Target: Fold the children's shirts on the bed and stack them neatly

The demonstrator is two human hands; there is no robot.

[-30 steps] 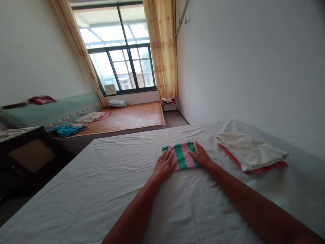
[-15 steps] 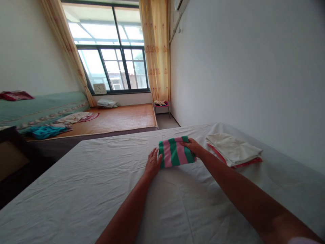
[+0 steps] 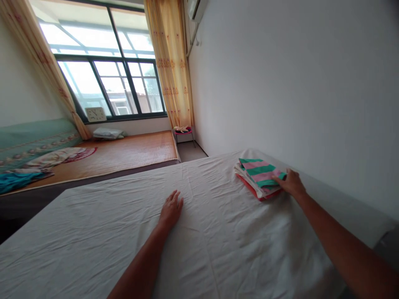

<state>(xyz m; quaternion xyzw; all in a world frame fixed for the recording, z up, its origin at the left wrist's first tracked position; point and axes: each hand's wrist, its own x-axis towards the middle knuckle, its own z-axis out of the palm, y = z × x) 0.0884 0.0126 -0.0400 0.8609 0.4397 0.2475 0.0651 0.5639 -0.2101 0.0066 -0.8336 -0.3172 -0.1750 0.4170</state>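
Observation:
A folded cloth with green and pink stripes lies over a small pile at the right of the bed. Beneath it show the edges of a folded white cloth and a folded red cloth. My right hand pinches the near right corner of the striped cloth between thumb and fingers. On the white sheet, well to the left of the pile, my left hand rests palm down with its fingers stretched out, holding nothing.
Beyond the sheet stands a mat-covered bed bearing a crumpled blue cloth, a patterned cloth and a folded white bundle. A small pink stool stands by the curtain. The white wall runs along the right.
My right hand has carried the striped cloth rightward onto the white and red cloths. My left hand has come off it and now lies on the sheet. The view has turned right.

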